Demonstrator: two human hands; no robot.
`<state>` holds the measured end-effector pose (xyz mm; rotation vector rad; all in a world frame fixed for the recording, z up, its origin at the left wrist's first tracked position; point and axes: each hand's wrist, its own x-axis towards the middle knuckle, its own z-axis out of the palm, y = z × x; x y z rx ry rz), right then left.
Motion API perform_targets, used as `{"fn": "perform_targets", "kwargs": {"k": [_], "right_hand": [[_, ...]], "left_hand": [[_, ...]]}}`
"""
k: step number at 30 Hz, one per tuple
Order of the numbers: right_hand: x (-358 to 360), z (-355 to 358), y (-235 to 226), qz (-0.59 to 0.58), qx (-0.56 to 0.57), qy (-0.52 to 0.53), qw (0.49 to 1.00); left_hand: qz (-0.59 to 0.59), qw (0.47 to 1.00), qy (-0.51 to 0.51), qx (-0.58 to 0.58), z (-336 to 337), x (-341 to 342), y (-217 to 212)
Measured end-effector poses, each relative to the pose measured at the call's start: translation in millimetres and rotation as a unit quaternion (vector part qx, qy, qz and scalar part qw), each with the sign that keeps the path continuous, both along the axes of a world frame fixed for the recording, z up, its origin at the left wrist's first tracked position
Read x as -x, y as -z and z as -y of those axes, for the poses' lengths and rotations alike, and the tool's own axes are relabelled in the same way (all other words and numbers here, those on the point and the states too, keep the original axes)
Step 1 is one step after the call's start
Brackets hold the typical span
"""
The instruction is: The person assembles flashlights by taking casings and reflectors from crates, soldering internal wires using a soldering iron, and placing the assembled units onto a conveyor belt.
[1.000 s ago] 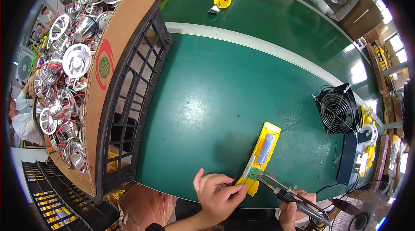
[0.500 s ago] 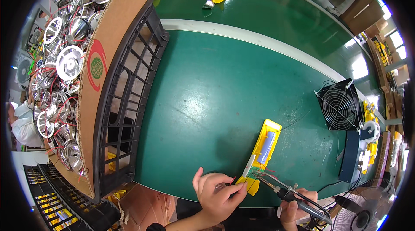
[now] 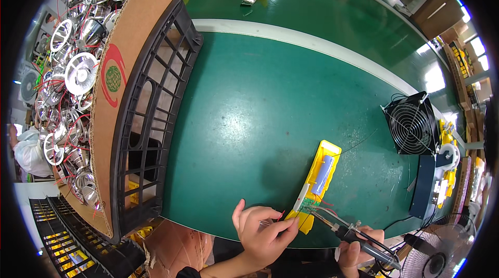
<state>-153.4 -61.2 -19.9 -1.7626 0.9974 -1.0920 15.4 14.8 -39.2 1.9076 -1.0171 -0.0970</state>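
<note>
Below, hands [image 3: 264, 236], soldering iron [image 3: 347, 234], yellow casing [image 3: 314, 173]

Green tabletop [image 3: 234, 85] lies open ahead of the left hand [image 3: 264, 235]. A black crate [image 3: 125, 135] bars its left, a square fan [image 3: 412, 124] its far right.

At the bench [image 3: 244, 85] are two hands [image 3: 265, 236] [image 3: 358, 251], one soldering iron [image 3: 375, 253], one square fan [image 3: 412, 126].

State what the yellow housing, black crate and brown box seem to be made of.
Yellow housing: likely moulded plastic, smooth, slightly shiny, judging by its even colour and shaped edges. Black crate: probably rigid plastic, satin, from its moulded-looking lattice. Brown box: apparently corrugated cardboard, matt, from the ridged edge.
</note>
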Motion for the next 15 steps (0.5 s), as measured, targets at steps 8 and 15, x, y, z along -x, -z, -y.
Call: {"fn": "perform_targets", "kwargs": {"k": [8, 15], "right_hand": [[0.6, 0.4, -0.3, 0.011, 0.025, 0.012, 1.0], [3.6, 1.5, 0.8, -0.012, 0.038, -0.017, 0.999]], "left_hand": [[0.011, 1.0, -0.001, -0.003, 0.1, 1.0, 1.1], [0.0, 1.0, -0.006, 0.005, 1.1, 1.2, 1.4]]}}
